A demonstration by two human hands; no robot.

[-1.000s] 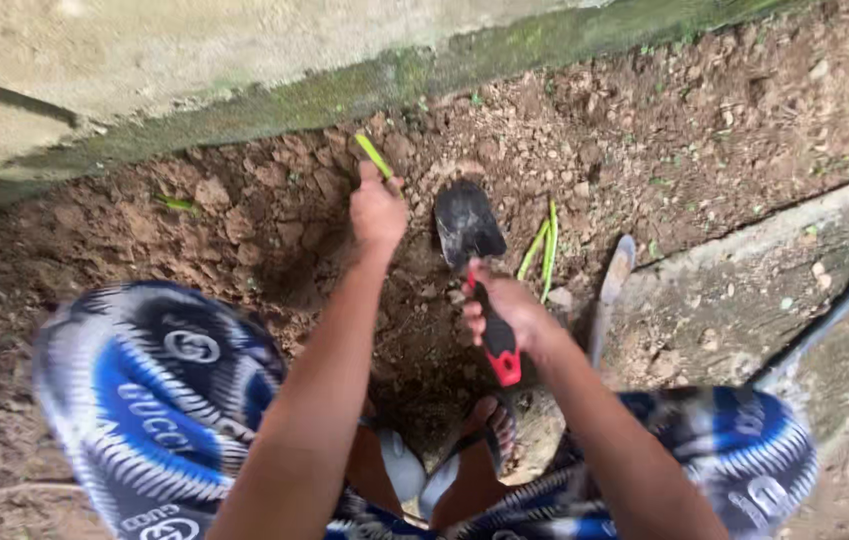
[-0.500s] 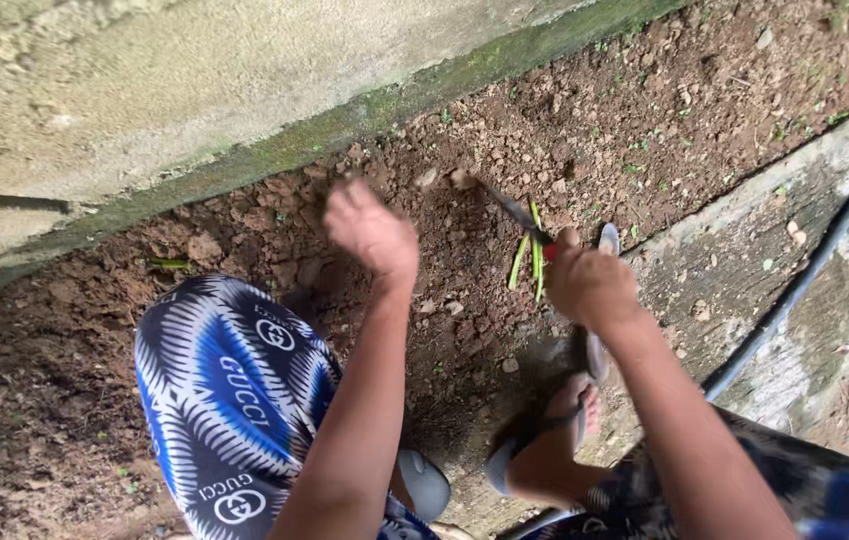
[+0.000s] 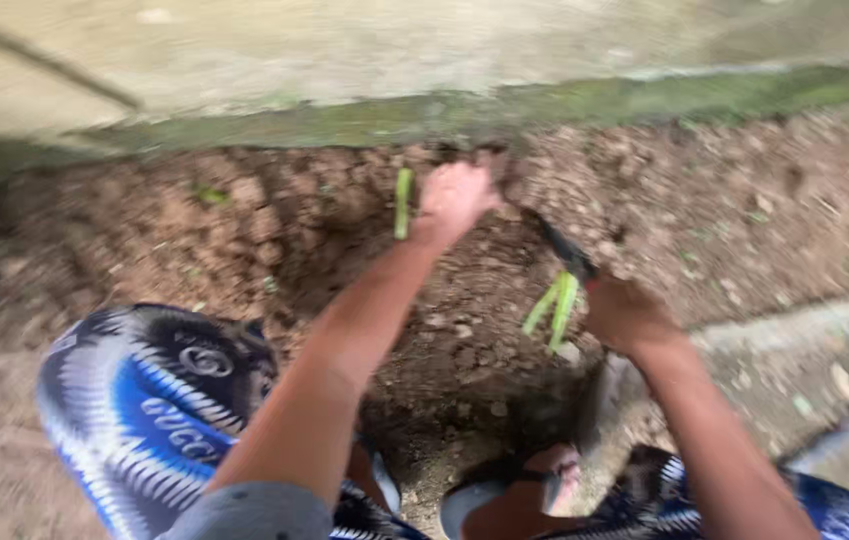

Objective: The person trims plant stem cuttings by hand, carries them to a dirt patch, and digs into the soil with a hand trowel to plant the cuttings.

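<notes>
We have a hollow dug in the soil [image 3: 464, 330] beside the wall [image 3: 344, 50]. Our left hand [image 3: 456, 195] rests on the earth next to an upright green stem [image 3: 403, 203]; its grip we cannot tell. Our right hand [image 3: 626, 315] grasps the trowel [image 3: 564, 250], blade in the dirt. More green stems [image 3: 556, 308] lie waiting, unplanted.

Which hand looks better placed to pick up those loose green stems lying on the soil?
Probably the right hand: it sits just beside the loose green stems, though it grips a dark trowel. The left hand is farther off, holding another green stem.
</notes>
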